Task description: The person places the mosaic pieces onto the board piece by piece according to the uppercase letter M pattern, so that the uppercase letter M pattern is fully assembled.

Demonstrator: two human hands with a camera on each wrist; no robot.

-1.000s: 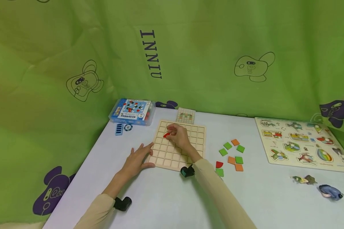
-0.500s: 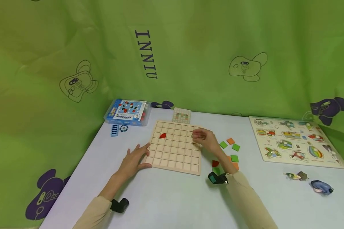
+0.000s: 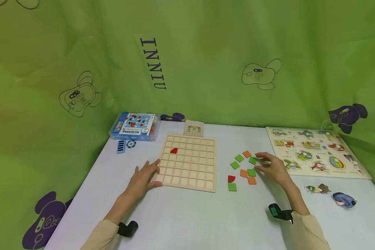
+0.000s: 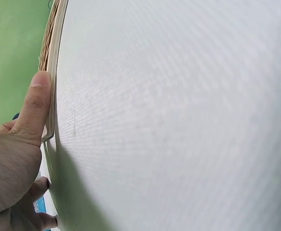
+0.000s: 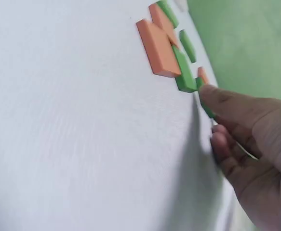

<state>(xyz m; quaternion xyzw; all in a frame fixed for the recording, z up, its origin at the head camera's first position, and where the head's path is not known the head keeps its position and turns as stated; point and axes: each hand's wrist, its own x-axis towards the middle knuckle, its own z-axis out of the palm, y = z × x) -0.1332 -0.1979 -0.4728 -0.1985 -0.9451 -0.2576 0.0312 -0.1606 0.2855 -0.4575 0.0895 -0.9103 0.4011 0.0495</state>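
A wooden grid board [image 3: 193, 189] lies on the table, with one red quarter-circle tile [image 3: 173, 150] in a cell at its upper left. My left hand [image 3: 140, 180] rests at the board's lower left edge, fingers spread; the left wrist view shows the thumb [image 4: 38, 96] along its side. Over at the loose tiles, my right hand [image 3: 273, 170] reaches with thumb and fingers apart around a green square tile [image 3: 252, 160]. In the right wrist view the thumb [image 5: 227, 102] partly covers that tile, and whether it touches cannot be told.
Orange square tiles [image 3: 251, 181], more green ones [image 3: 232, 187] and another red quarter-circle [image 3: 231, 178] lie right of the board. A pattern card [image 3: 193, 128] and a blue plastic case [image 3: 134, 127] stand behind. A picture puzzle [image 3: 318, 152] and small animal figures [image 3: 344, 200] are at right.
My right hand has let go of the red quarter-circle in a board cell and moved right to the loose tiles. The left hand has stayed at the board's edge.
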